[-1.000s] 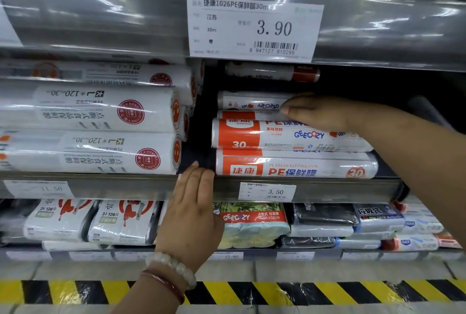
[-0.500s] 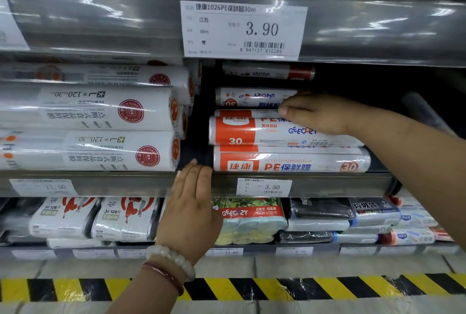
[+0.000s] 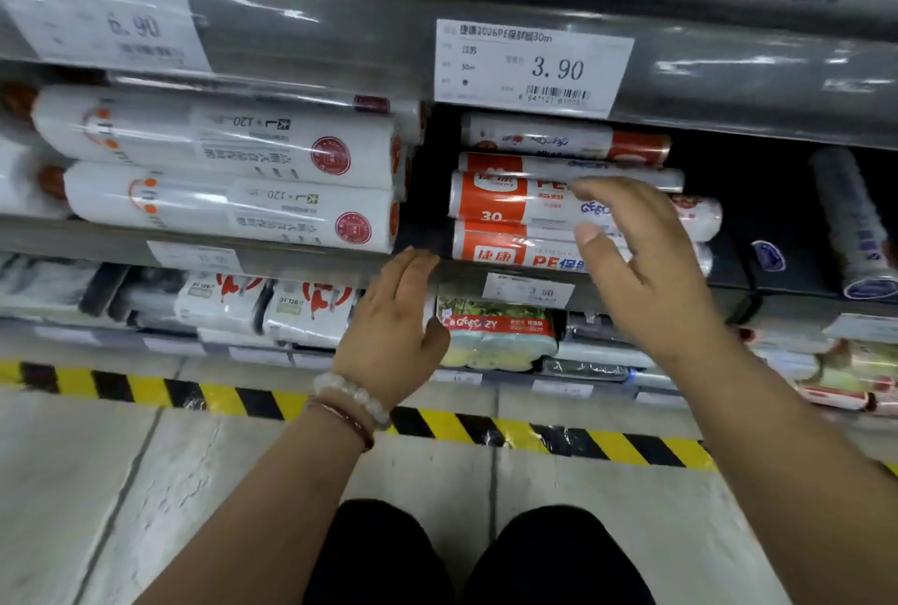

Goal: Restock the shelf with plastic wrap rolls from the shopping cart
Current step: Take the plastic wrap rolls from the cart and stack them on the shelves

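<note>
1. Left hand (image 3: 391,318): fingers together and flat, fingertips touching the front edge of the shelf (image 3: 311,259); it holds nothing.
2. Right hand (image 3: 641,264): fingers spread apart, empty, in front of the stacked plastic wrap rolls (image 3: 505,206).
3. The rolls lie lengthwise in a pile toward the shelf's middle, orange ends to the left, beneath the 3.90 price tag (image 3: 532,67).
4. White rolls (image 3: 228,177) occupy the shelf's left side.
</note>
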